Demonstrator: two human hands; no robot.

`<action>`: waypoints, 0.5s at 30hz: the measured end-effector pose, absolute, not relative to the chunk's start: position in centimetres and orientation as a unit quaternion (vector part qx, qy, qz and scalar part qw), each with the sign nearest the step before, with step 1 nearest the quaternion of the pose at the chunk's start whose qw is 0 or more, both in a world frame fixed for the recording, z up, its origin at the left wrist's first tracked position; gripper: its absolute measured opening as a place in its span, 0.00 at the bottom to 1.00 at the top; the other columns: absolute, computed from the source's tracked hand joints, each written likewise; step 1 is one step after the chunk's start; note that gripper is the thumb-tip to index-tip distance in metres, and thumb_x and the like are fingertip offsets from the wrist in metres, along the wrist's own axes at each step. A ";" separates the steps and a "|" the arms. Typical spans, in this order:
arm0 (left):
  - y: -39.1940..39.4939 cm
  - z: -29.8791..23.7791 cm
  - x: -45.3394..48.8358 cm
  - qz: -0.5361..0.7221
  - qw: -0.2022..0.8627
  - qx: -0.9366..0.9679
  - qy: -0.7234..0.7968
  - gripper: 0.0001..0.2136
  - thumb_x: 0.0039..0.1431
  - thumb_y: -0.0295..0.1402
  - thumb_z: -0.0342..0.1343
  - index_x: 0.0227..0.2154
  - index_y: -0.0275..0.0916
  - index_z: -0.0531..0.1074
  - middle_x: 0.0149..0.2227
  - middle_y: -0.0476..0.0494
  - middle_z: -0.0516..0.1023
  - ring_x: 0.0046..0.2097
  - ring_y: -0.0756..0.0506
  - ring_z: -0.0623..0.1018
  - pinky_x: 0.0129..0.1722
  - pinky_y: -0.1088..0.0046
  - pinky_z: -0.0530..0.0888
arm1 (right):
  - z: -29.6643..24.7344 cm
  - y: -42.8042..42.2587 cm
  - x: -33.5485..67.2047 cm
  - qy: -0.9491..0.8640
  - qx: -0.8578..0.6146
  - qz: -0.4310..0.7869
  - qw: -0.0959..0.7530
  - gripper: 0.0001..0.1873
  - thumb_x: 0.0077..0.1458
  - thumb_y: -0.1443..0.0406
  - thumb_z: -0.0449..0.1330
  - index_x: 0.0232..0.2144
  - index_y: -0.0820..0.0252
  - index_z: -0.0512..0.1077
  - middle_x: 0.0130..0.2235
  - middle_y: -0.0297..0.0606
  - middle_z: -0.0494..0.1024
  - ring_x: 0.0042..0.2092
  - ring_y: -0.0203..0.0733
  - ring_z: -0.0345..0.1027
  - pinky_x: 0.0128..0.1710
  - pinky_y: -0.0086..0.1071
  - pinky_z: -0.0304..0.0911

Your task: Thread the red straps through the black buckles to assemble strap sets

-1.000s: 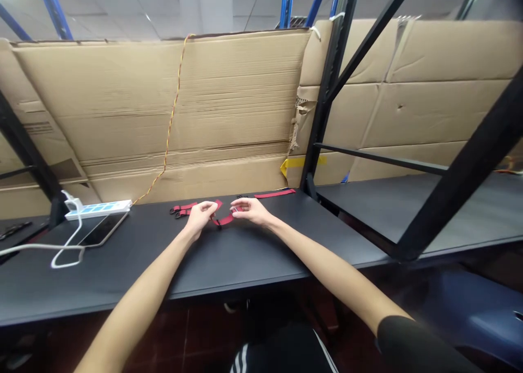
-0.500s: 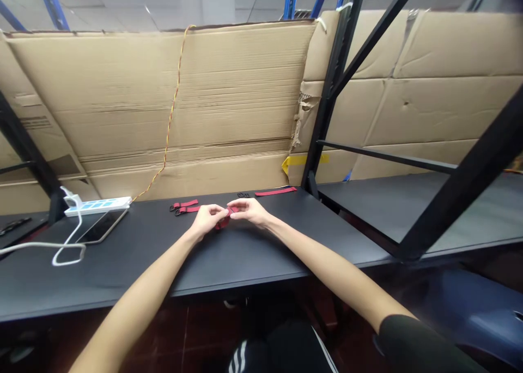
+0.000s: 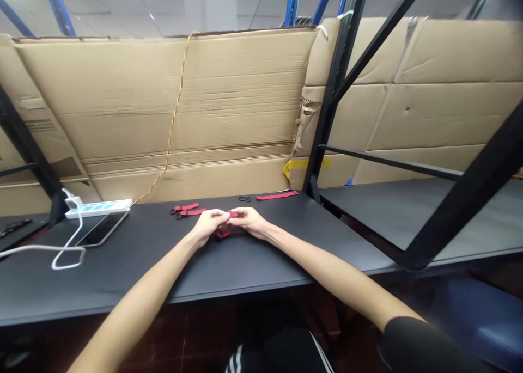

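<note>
Strap (image 3: 224, 234), red and looped — pinched by left hand (image 3: 210, 224) and right hand (image 3: 250, 221) alike.

The hands (image 3: 209, 224) (image 3: 251, 221) have come together, the red strap (image 3: 226, 232) now looped (formerly spread).

The head camera is looking forward and down from above the person's lap (image 3: 280, 348); it is viewing the worktop (image 3: 253, 267) from near and is facing the cardboard panel (image 3: 241, 106) behind it.

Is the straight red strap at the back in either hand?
No, the straight red strap lies on the black table, beyond the right hand.
</note>
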State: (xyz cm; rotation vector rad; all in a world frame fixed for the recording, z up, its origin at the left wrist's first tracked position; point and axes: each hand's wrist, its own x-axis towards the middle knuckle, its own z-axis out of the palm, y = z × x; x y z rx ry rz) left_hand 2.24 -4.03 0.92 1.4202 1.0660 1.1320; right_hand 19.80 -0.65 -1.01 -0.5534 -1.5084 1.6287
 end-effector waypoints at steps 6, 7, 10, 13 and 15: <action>-3.8 0.8 2.2 0.488 0.507 0.557 0.442 0.15 0.43 0.41 0.67 0.27 0.33 0.76 0.26 0.44 0.77 0.26 0.51 0.72 0.28 0.74 0.68 | -1.2 -0.1 19.7 -0.615 -0.234 0.598 0.458 0.24 0.35 0.60 0.72 0.38 0.60 0.75 0.38 0.39 0.79 0.40 0.42 0.72 0.46 0.38 0.66; -3.8 0.8 2.1 0.483 0.508 0.560 0.443 0.15 0.43 0.41 0.67 0.27 0.33 0.77 0.26 0.44 0.77 0.26 0.51 0.71 0.27 0.74 0.68 | -1.1 -0.1 19.7 -0.614 -0.240 0.584 0.474 0.25 0.34 0.60 0.73 0.38 0.60 0.75 0.38 0.38 0.79 0.40 0.42 0.72 0.46 0.39 0.66; -3.9 0.9 2.0 0.472 0.512 0.568 0.438 0.14 0.44 0.40 0.66 0.28 0.33 0.77 0.26 0.43 0.77 0.26 0.51 0.72 0.27 0.74 0.68 | -0.7 -0.4 19.7 -0.620 -0.238 0.571 0.482 0.24 0.33 0.61 0.73 0.37 0.60 0.76 0.36 0.37 0.79 0.39 0.43 0.73 0.47 0.40 0.66; -4.0 1.1 1.9 0.469 0.505 0.577 0.440 0.13 0.45 0.40 0.65 0.26 0.33 0.77 0.25 0.44 0.76 0.26 0.50 0.71 0.27 0.73 0.68 | -0.5 -0.7 19.7 -0.630 -0.222 0.578 0.470 0.23 0.34 0.61 0.73 0.37 0.60 0.77 0.36 0.37 0.79 0.39 0.43 0.73 0.47 0.41 0.66; -4.1 1.2 1.9 0.463 0.499 0.584 0.441 0.12 0.45 0.40 0.65 0.25 0.33 0.77 0.23 0.45 0.75 0.25 0.51 0.70 0.27 0.73 0.68 | -0.5 -0.7 19.7 -0.633 -0.219 0.571 0.474 0.23 0.34 0.61 0.73 0.37 0.60 0.77 0.36 0.37 0.80 0.40 0.44 0.73 0.48 0.41 0.65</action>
